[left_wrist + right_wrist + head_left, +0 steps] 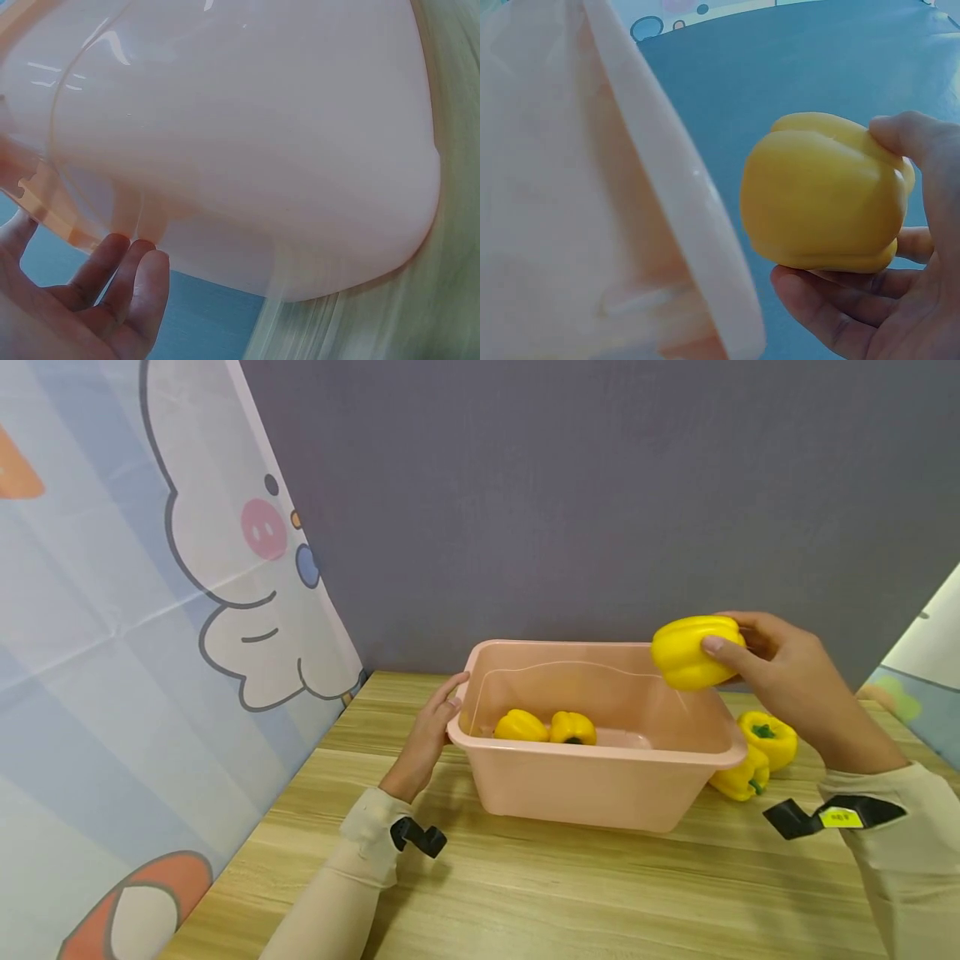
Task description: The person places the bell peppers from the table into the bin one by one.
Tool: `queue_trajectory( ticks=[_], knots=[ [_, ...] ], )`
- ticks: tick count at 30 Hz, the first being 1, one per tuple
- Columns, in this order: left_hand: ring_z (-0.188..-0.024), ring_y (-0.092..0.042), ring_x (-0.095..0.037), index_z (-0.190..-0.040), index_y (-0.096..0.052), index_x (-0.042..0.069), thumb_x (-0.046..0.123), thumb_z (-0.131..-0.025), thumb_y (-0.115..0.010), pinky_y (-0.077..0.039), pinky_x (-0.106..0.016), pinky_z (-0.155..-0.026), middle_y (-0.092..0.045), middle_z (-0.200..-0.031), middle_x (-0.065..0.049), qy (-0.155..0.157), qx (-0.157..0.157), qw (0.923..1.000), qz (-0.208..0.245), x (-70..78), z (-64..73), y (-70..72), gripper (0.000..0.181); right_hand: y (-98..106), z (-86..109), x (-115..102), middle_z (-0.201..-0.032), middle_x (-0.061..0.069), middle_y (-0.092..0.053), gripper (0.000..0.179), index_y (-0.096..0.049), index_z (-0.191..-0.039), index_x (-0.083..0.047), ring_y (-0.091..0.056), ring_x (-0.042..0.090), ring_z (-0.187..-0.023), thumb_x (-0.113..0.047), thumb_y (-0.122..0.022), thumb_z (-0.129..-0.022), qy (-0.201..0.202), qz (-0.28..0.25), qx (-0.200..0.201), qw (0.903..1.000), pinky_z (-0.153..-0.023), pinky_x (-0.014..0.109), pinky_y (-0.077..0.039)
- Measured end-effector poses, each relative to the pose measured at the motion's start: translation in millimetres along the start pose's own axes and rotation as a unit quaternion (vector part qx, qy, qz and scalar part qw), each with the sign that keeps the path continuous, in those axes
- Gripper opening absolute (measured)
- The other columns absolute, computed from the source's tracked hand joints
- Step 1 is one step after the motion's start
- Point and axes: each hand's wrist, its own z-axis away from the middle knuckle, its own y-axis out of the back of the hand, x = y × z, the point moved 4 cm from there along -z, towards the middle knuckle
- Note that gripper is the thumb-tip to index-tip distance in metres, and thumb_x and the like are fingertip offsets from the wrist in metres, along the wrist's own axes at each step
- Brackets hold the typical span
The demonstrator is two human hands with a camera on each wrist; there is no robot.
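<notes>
A pink plastic basin [577, 785] stands on the table with two yellow bell peppers [521, 725] inside. At its left end my left hand [433, 722] holds the rim, with fingertips [154, 262] against the outer wall in the left wrist view. My right hand [787, 672] grips another yellow bell pepper [693, 652] above the basin's far right corner. In the right wrist view, the thumb lies on top of this pepper [825, 195] and the fingers pass beneath it, beside the basin's rim [697, 202].
Two more yellow bell peppers [768, 739] lie on the wooden table [525, 877], close against the basin's right side. A dark grey panel [570, 510] rises behind the table. Cartoon-printed cloth [112, 635] hangs at the left.
</notes>
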Motion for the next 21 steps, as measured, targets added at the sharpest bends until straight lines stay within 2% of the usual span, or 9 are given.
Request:
queue_trajectory(
  ticks=[8,21],
  knots=[
    [-0.106,-0.057,-0.032,-0.154,-0.040,0.021,0.037,-0.101,-0.044,-0.051,-0.031,-0.078,-0.046,-0.146,-0.014,0.005,0.002,1.0000,-0.002,1.7,-0.1,-0.5,0.055,-0.9,-8.9,-11.7,-0.127,0.013,-0.059,0.058,-0.048,-0.143,-0.008,-0.062,0.002,-0.089,-0.045,-0.059,-0.099,0.018,0.008,-0.024,0.9995,-0.069,0.015,-0.051],
    [-0.109,-0.057,-0.037,-0.154,-0.038,0.023,0.038,-0.102,-0.043,-0.052,-0.034,-0.079,-0.046,-0.146,-0.015,-0.003,-0.004,1.0000,-0.007,1.4,1.0,-0.2,0.054,-10.2,-28.1,-27.7,-0.124,0.011,-0.062,0.060,-0.052,-0.140,-0.011,-0.064,0.016,-0.094,-0.052,-0.059,-0.097,0.011,0.035,-0.103,0.9940,-0.074,0.022,-0.054]
  ],
)
